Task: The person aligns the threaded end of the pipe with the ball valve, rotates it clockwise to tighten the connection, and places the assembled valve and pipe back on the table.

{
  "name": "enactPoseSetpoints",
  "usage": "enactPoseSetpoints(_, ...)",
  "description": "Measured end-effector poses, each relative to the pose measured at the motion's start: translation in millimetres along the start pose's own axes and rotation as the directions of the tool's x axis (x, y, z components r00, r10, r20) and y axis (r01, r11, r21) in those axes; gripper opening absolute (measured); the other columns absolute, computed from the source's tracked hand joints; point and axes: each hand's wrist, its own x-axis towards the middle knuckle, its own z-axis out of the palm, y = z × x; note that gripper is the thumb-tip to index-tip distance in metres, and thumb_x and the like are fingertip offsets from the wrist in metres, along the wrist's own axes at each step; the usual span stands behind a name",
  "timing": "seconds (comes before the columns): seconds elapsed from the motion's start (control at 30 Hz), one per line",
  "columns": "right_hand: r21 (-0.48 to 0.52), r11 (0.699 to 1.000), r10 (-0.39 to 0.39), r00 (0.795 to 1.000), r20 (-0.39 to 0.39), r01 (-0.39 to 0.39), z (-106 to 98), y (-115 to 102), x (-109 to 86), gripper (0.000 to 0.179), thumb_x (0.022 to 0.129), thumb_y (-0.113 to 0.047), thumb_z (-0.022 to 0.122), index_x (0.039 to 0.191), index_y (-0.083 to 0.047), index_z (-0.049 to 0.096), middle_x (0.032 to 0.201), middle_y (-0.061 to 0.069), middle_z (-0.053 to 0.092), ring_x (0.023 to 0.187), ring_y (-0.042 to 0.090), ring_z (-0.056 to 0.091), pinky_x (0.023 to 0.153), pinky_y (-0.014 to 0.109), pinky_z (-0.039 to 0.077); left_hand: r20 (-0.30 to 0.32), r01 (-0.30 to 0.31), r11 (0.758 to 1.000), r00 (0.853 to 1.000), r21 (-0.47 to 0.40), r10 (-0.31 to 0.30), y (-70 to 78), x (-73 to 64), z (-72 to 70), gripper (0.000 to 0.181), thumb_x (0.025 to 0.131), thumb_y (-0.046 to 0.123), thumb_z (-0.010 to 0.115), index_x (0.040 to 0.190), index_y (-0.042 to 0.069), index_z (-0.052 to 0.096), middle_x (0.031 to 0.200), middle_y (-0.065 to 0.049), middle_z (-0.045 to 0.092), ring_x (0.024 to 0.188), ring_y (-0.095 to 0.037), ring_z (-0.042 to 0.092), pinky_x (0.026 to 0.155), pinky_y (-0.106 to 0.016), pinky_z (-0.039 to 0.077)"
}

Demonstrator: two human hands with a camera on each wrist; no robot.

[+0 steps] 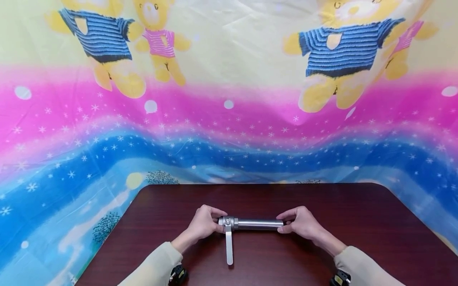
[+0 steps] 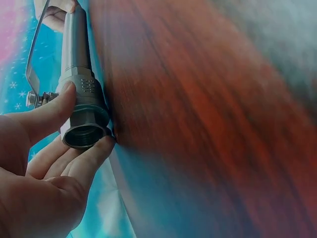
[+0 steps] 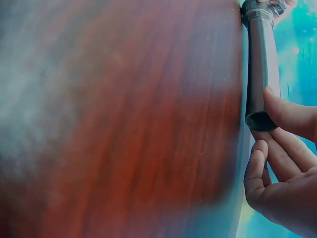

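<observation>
A metal ball valve (image 1: 229, 223) with a long flat lever handle (image 1: 229, 248) is joined to a straight steel pipe (image 1: 257, 225). My left hand (image 1: 204, 223) grips the valve end, thumb on the near side and fingers on the far side. In the left wrist view, the open threaded mouth of the valve (image 2: 85, 119) faces the camera. At the other end, my right hand (image 1: 300, 223) pinches the pipe's tip. The right wrist view has the thumb (image 3: 287, 111) lying against the pipe (image 3: 261, 64), whose hollow end shows. The lever points toward my body.
The dark red-brown wooden table (image 1: 268, 262) lies under both hands. A cloth (image 1: 229, 119) with printed teddy bears and snowflakes hangs behind the table and down its sides. Each sleeve has a black wrist device (image 1: 177, 275) near the cuff.
</observation>
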Motion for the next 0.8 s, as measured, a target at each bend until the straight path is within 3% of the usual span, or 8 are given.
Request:
enactPoseSetpoints(0.67, 0.084, 0.996, 0.023, 0.999, 0.037, -0.026, -1.5, 7.2, 4.3, 0.042, 0.076, -0.007, 0.093, 0.116, -0.001, 0.08, 0.116, 0.013, 0.075, 0.095, 0.021, 0.065, 0.075, 0.034, 0.056, 0.017, -0.015, 0.999, 1.0, 0.043, 0.014, -1.7, -0.1, -1.5, 0.05, 0.066, -0.01, 0.092, 0.114, -0.002, 0.08, 0.106, -0.014, 0.078, 0.103, -0.023, 0.074, 0.079, -0.033, 0.062)
enactPoseSetpoints(0.8, 0.141, 0.99, -0.004, 0.998, 0.062, -0.005, -7.6, 5.0, 3.8, 0.047, 0.08, -0.009, 0.091, 0.122, 0.004, 0.075, 0.115, 0.015, 0.075, 0.091, 0.024, 0.066, 0.074, 0.034, 0.056, 0.046, -0.028, 0.998, 0.999, 0.06, 0.026, -0.1, 0.1, -5.8, 0.055, 0.066, -0.008, 0.094, 0.118, -0.005, 0.077, 0.111, -0.017, 0.077, 0.107, -0.028, 0.074, 0.086, -0.037, 0.062)
